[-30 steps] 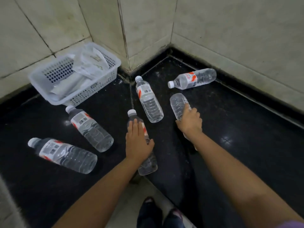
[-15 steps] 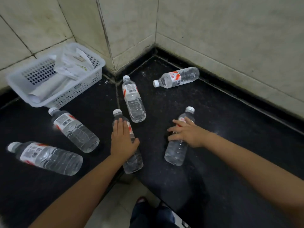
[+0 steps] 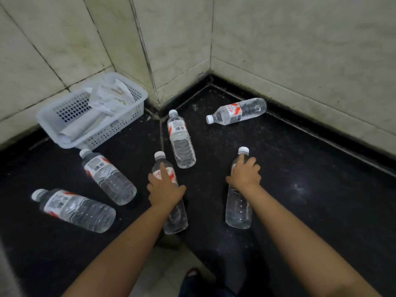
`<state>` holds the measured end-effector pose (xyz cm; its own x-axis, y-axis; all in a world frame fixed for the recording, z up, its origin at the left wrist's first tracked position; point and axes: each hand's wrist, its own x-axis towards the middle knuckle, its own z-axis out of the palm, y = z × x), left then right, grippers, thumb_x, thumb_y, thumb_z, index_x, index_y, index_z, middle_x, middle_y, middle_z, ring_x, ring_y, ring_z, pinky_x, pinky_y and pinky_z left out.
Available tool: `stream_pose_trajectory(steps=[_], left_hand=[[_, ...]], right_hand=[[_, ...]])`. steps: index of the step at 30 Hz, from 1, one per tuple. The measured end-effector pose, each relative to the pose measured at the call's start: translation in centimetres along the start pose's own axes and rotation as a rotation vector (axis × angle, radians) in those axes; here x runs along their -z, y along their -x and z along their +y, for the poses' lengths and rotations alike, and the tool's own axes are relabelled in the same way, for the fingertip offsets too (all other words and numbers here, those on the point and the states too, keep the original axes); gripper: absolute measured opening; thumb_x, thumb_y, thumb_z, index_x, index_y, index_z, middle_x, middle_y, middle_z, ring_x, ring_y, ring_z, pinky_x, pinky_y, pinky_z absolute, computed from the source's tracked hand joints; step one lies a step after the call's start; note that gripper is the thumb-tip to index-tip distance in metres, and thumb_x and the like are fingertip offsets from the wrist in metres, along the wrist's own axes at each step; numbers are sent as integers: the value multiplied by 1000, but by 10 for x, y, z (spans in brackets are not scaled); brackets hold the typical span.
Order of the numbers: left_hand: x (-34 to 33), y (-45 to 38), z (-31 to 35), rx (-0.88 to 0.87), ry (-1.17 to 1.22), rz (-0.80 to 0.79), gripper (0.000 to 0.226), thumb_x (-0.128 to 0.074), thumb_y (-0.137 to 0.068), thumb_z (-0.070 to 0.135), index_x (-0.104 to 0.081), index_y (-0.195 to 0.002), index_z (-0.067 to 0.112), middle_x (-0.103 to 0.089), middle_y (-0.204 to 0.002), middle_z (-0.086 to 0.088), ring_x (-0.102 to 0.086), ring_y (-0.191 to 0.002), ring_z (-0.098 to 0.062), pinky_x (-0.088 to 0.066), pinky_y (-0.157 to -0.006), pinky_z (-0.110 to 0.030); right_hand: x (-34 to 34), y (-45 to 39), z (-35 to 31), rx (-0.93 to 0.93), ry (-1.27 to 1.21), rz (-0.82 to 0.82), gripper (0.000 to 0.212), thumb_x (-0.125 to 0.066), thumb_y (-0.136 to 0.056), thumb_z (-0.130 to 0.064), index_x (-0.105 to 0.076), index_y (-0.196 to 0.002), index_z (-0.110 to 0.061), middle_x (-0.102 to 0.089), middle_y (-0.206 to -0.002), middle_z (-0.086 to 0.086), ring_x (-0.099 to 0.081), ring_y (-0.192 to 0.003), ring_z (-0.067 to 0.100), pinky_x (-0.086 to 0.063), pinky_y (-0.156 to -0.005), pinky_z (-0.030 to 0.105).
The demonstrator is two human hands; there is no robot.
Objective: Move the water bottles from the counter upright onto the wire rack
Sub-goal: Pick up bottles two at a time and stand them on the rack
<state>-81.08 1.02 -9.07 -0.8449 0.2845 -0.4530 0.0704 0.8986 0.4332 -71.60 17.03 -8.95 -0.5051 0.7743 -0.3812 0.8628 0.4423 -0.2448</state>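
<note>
The left hand (image 3: pixel 165 188) gripped one clear ribbed plastic water bottle (image 3: pixel 170 196), fingers curled round its label; the right hand (image 3: pixel 244 174) clutched another bottle (image 3: pixel 238 207) near its neck. Both lay on the glossy black stone table (image 3: pixel 310 189). Smooth, round bottles could slip or roll from a one-handed grip. No wire rack was visible.

6 clear bottles (image 3: pixel 181 144), white caps, white labels with red-orange swoosh; black barcodes show on 3 of them. Counter (image 3: pixel 300 189) glossy black with fine pale speckle. White plastic basket (image 3: pixel 96 133), perforated grid sides, holding white papers (image 3: pixel 111 97) with faint green print. Wall tiles (image 3: pixel 300 50) cream, mottled, dark grout lines, grimy stains near the corner. Floor tile (image 3: pixel 158 273) below pale beige.
</note>
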Motion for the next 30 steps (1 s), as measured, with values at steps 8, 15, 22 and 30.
stream_pose_trajectory(steps=[8, 15, 22, 30], left_hand=[[-5, 11, -10, -22, -15, 15, 87, -58, -86, 29, 4, -147, 27, -17, -143, -21, -31, -126, -39, -34, -103, -45], [-23, 45, -18, -149, -221, -8, 84, -55, -85, 29, 2, -147, 27, -19, -138, -16, -35, -120, -33, -40, -97, -41], [-23, 45, -9, -99, -235, -18, 83, -57, -86, 36, 0, -146, 33, -25, -139, -17, -35, -123, -33, -39, -100, -43], [-40, 61, 38, -445, -363, -108, 79, -52, -89, 34, 2, -146, 33, -24, -139, -16, -36, -123, -32, -39, -99, -41]], right_hand=[[-8, 36, 34, 448, 210, -182, 85, -62, -79, -19, -9, -144, -31, -5, -152, 6, -25, -132, 32, -33, -104, 43], [-22, 54, 40, 369, 332, -33, 75, -53, -87, -42, -5, -144, -35, -11, -152, 14, -35, -129, 32, -36, -103, 43], [-24, 52, 40, 349, 345, -3, 76, -52, -88, -41, -2, -145, -32, -30, -140, 17, -43, -120, 32, -40, -98, 40], [-2, 61, 69, 126, 148, 126, 74, -52, -89, -38, -5, -146, -28, -34, -134, 18, -43, -117, 31, -40, -96, 38]])
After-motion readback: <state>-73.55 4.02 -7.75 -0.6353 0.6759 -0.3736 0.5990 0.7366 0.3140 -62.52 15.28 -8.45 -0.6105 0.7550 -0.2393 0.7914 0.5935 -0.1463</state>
